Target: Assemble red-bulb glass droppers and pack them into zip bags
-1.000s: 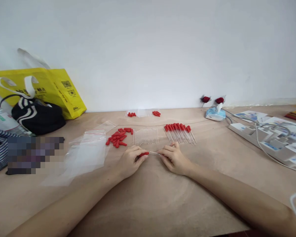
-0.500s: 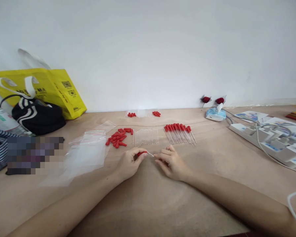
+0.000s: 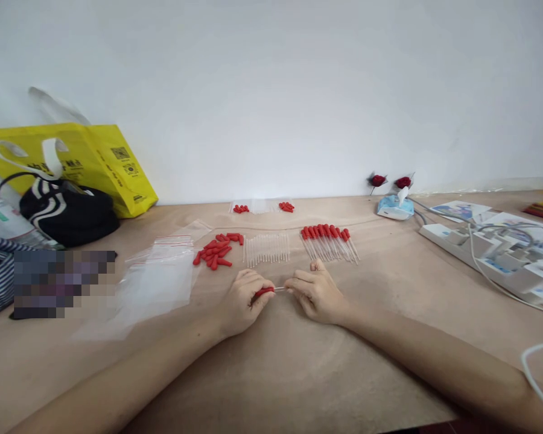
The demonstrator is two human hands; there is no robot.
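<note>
Pinched in my left hand [image 3: 247,301] is a red rubber dropper bulb [image 3: 265,291]. My right hand [image 3: 315,295] has its fingers closed on a thin clear glass dropper tube [image 3: 279,289], whose near end meets the bulb. Beyond my hands lies a row of bare glass tubes [image 3: 266,248]. To their left is a loose pile of red bulbs [image 3: 213,252]. On the right rests a row of droppers with red bulbs fitted [image 3: 328,241], their tips pointing toward me.
Clear zip bags [image 3: 160,274] lie left of the bulbs. A bag with red bulbs and tubes [image 3: 262,207] is by the wall. Further left stand a yellow bag [image 3: 117,175] and a black cap-like item [image 3: 67,211]. At right are a tissue pack [image 3: 396,207] and power strips [image 3: 493,259] with cables.
The bulb and tube have turned from slanting to nearly level. My left hand has shifted slightly right and its fingers have curled further over the bulb.
</note>
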